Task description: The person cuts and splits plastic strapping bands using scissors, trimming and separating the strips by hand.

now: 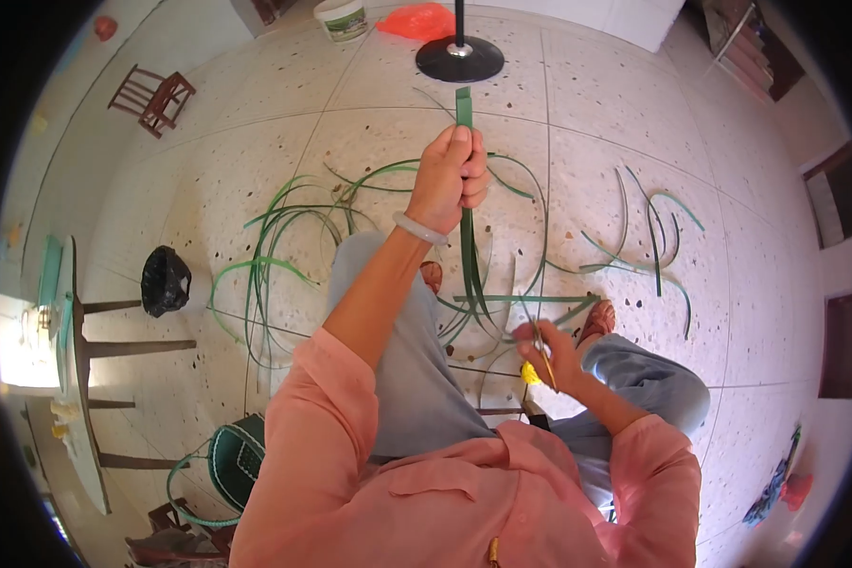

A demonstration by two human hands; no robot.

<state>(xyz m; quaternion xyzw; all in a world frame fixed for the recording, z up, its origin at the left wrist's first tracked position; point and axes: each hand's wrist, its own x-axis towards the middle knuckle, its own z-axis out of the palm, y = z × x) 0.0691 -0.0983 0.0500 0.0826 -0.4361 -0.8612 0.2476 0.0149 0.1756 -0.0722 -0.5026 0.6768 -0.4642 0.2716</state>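
My left hand is raised in front of me, its fingers wrapped round a bundle of flat green strips. The even ends stick up above the fist, and the long tails hang below it toward the floor. Lower and to the right, my right hand is closed on a slim metallic tool that looks like scissors. Its tips point up and away from me, close to the hanging tails; whether they touch is unclear. Loose green strips lie curled on the floor around my feet.
A black round stand base stands ahead, near a red plastic bag and a white bucket. At left are a small wooden chair, a black-lined bin and a table. A green woven basket sits beside me.
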